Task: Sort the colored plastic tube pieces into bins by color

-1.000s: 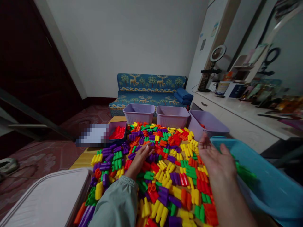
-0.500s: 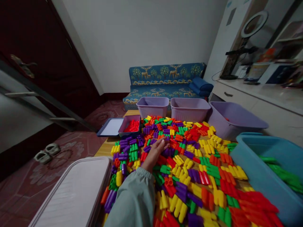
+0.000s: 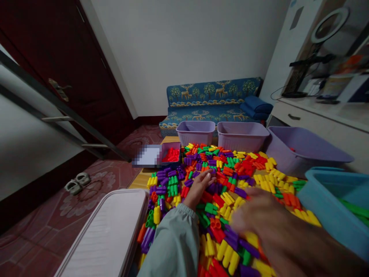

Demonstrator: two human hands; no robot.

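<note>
My left hand [image 3: 199, 187], in a pale green sleeve, reaches over the middle of a spread of plastic building blocks. Its fingers are curled at a purple building block [image 3: 212, 172] and seem to grip it; the palm hides part of what lies below. From the lower right comes my right hand [image 3: 253, 215], smeared by motion above yellow and purple blocks, so its fingers cannot be made out. Red, yellow, green and purple bullet-shaped blocks lie all around, many joined in rows, such as a yellow row [image 3: 227, 257] near the front.
Purple bins [image 3: 196, 135] line the far edge. A blue bin [image 3: 325, 207] with green pieces stands right. A small box [image 3: 170, 145] of red pieces sits back left, beside a blurred-out flat thing [image 3: 147, 156]. A pale lidded box [image 3: 106, 231] is front left.
My right hand has come into view from the lower right. The whole scene has shifted a little to the right as the camera turned. My left hand stays over the same blocks.
</note>
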